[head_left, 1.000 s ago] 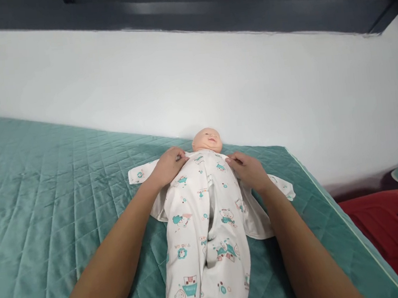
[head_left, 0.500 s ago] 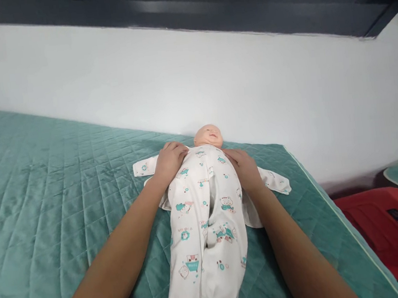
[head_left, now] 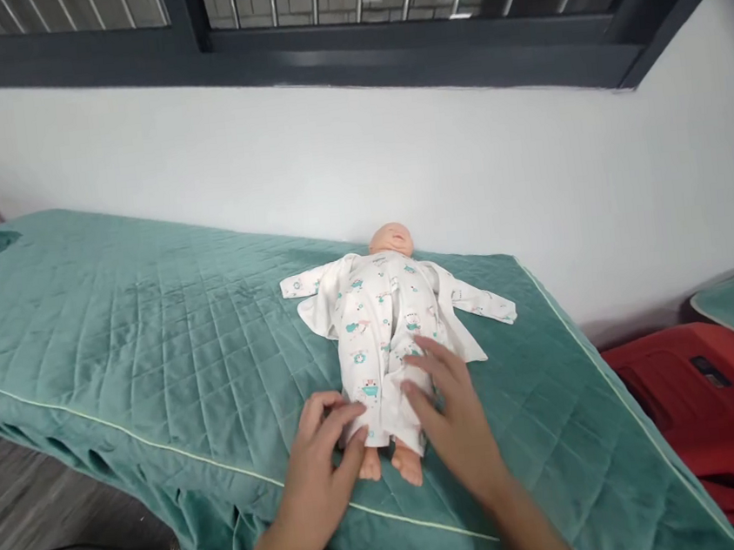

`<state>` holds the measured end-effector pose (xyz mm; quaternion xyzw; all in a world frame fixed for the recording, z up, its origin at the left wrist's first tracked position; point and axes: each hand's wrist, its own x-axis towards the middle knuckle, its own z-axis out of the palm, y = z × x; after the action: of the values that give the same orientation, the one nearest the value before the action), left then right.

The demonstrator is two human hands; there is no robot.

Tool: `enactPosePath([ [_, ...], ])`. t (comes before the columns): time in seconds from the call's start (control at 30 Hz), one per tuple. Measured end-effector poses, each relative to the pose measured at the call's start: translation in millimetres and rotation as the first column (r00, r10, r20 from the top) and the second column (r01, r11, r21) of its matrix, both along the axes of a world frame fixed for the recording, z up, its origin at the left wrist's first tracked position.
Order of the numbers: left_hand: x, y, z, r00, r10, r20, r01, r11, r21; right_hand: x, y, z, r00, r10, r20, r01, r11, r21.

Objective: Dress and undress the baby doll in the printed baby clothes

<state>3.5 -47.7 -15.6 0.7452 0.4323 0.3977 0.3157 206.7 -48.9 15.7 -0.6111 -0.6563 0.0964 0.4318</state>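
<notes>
A baby doll (head_left: 390,240) lies on its back on a teal quilted bed (head_left: 150,333), head toward the white wall. It wears a white printed sleepsuit (head_left: 378,326) with the sleeves spread out flat; its bare feet stick out at the hem. My left hand (head_left: 321,463) has its fingers spread, and the fingertips touch the left leg hem beside the doll's foot. My right hand (head_left: 454,423) lies flat and open over the right trouser leg, slightly blurred.
The bed's near edge with pale piping (head_left: 162,450) runs across the foreground, with dark floor (head_left: 33,537) below left. A red padded thing (head_left: 708,397) stands to the right of the bed, and a dark-framed window (head_left: 380,20) sits above the wall.
Both hands have slid from the doll's shoulders down to the leg hems near its feet. The view has pulled back and up, so that the whole doll and the bed edge show.
</notes>
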Motion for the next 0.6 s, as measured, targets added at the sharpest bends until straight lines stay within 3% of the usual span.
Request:
enactPosePath([
  [0.17,-12.2,-8.9,7.9,0.977,-0.132,-0.168,0.156,0.979,0.135,-31.6,-42.7,4.8,0.99,0.107,0.093,-0.089,0.98,-0.18],
  [0.33,-12.9,-5.0,7.5,0.929,-0.092,-0.359,0.182,0.957,0.226,-40.8,-58.0,-5.4,0.972,0.092,0.218,-0.052,0.982,-0.181],
  [0.47,-6.5,-6.0,3.3,0.974,-0.081,-0.21,0.13,0.965,0.23,-46.6,-57.4,-13.1,0.926,0.009,0.377,0.038,0.993,-0.116],
  [0.6,-4.6,-13.8,13.0,0.996,-0.061,0.058,0.055,0.994,0.09,-55.6,-52.2,-2.9,0.904,-0.05,0.424,0.1,0.99,-0.097],
])
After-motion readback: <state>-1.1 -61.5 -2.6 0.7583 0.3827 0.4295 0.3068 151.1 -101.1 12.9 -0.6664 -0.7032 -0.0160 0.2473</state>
